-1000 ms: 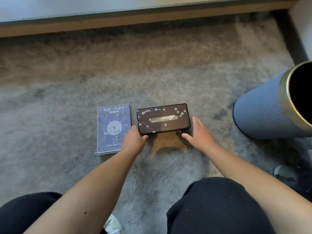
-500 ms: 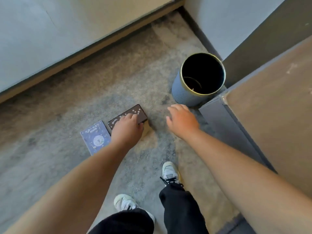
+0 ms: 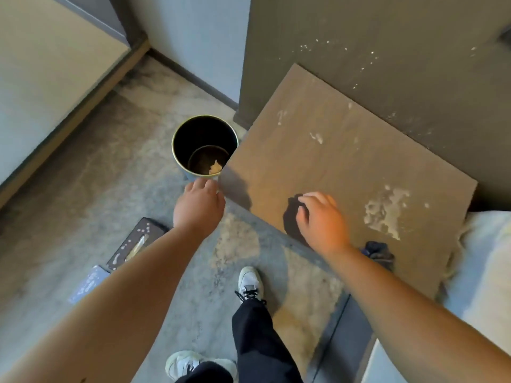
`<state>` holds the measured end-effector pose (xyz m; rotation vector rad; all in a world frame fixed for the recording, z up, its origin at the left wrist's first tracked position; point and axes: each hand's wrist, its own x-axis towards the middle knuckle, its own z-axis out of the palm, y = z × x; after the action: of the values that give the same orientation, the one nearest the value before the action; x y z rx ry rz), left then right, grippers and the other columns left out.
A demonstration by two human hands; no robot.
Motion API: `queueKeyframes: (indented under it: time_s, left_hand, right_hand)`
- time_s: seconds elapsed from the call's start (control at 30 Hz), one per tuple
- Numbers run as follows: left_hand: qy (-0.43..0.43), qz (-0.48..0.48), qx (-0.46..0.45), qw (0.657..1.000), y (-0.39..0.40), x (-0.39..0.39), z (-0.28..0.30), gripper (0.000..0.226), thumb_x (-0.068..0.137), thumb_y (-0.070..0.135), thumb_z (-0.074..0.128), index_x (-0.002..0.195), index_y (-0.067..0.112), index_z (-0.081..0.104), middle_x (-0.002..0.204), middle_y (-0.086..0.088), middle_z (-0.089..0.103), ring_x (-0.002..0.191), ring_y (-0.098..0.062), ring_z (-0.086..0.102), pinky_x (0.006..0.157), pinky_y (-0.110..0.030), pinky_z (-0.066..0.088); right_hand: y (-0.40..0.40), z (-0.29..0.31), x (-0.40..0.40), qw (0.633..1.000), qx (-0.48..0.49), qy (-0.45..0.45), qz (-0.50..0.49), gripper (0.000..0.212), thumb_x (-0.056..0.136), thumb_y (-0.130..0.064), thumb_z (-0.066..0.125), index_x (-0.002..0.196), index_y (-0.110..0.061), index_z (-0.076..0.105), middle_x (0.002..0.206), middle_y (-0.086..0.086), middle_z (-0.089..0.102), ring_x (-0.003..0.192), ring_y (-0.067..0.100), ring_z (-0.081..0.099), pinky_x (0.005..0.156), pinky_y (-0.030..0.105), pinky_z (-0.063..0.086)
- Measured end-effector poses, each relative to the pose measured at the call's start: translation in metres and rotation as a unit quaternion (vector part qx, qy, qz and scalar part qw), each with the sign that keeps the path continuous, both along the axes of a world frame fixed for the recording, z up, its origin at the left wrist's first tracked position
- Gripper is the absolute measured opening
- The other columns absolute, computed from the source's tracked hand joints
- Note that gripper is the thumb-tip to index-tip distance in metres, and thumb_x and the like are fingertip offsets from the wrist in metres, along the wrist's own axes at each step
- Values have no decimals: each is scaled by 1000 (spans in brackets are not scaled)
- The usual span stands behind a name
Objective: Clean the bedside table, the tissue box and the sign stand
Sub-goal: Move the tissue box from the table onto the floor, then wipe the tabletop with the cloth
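The brown bedside table [image 3: 345, 167] fills the right half, with white dried smears across its top. My right hand [image 3: 322, 219] hovers over its front part, fingers loosely curled and holding nothing. My left hand [image 3: 199, 207] hangs at the table's left corner, just below the bin, and is empty too. The dark tissue box [image 3: 132, 244], speckled white, lies on the carpet at lower left, partly behind my left forearm. The blue sign stand [image 3: 88, 283] lies flat beside it, mostly hidden by that arm.
A round bin with a gold rim [image 3: 204, 146] stands on the carpet against the table's left corner, a scrap inside. A dark crumpled cloth [image 3: 377, 251] lies at the table's front edge. White bedding [image 3: 486, 258] is at right. My shoes and dark trousers are below.
I have risen from a crouch. Both hands have left the tissue box on the carpet; the right has moved over the table top, the left up toward the bin.
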<state>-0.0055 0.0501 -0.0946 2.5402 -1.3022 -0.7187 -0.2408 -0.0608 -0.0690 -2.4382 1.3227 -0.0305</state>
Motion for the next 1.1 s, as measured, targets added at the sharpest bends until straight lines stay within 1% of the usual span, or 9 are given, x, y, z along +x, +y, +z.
queueKeyframes:
  time_s: [0.23,0.37,0.43,0.53,0.67,0.77,0.87,1.0,1.1]
  left_hand:
    - [-19,23,13,999,-82,-18,-20,52,97,32,43,141,5,38,151,-16,35,136,-38,33,108,-50,35]
    - [-20,46,58,997,-104,-22,-34,62,98,43,37,147,6,27,145,-19,42,129,-40,43,97,-51,41]
    - [-27,59,63,996,-108,-24,-36,60,98,46,35,143,7,32,133,-19,51,119,-41,52,85,-50,45]
    - [-59,61,59,995,-107,-28,-37,56,97,46,33,138,8,38,123,-17,57,110,-40,57,76,-48,47]
    - [-65,59,64,994,-108,-29,-39,55,98,44,33,139,8,38,121,-15,57,107,-37,59,68,-44,42]
    - [-75,57,62,994,-108,-29,-38,54,99,43,32,139,8,38,119,-14,58,104,-36,60,64,-40,36]
    - [-76,58,62,994,-108,-28,-39,54,98,42,32,139,8,39,119,-13,59,103,-35,61,64,-39,36]
    - [-68,60,55,994,-108,-28,-42,60,94,44,24,137,6,44,112,-13,61,97,-35,64,62,-40,44]
    - [-64,67,51,994,-108,-27,-42,66,90,47,17,134,7,46,111,-12,62,98,-34,64,62,-40,47]
  right_hand:
    - [-7,-6,-136,987,-33,110,-108,47,89,-44,48,117,-10,65,128,10,56,118,33,52,92,51,45]
    - [9,-23,-166,975,-9,157,-159,57,87,-56,44,122,-16,62,132,13,53,114,39,52,83,53,48]
    - [14,-32,-172,975,-7,151,-165,53,85,-51,52,118,-12,64,122,17,57,104,42,54,78,52,51]
    - [9,-38,-174,981,8,102,-167,30,82,-21,74,105,-4,65,105,15,58,93,38,59,72,44,54]
    - [-42,-23,-126,978,57,0,-200,16,84,-16,69,95,-8,61,93,0,50,88,26,56,71,33,44]
    - [-113,-15,-49,985,-4,-105,-136,12,83,-14,68,81,-9,57,92,-1,51,92,27,55,74,31,44]
    - [-189,-22,37,975,-94,-183,-79,18,84,-25,68,91,-8,63,109,11,55,98,28,55,77,27,44]
    - [-249,-51,117,985,-129,-86,-80,39,87,-52,54,110,-22,64,129,10,49,111,33,48,91,40,42]
    - [-257,-67,134,987,-141,-48,-64,34,91,-47,50,104,-18,63,125,13,51,106,38,48,86,46,44]
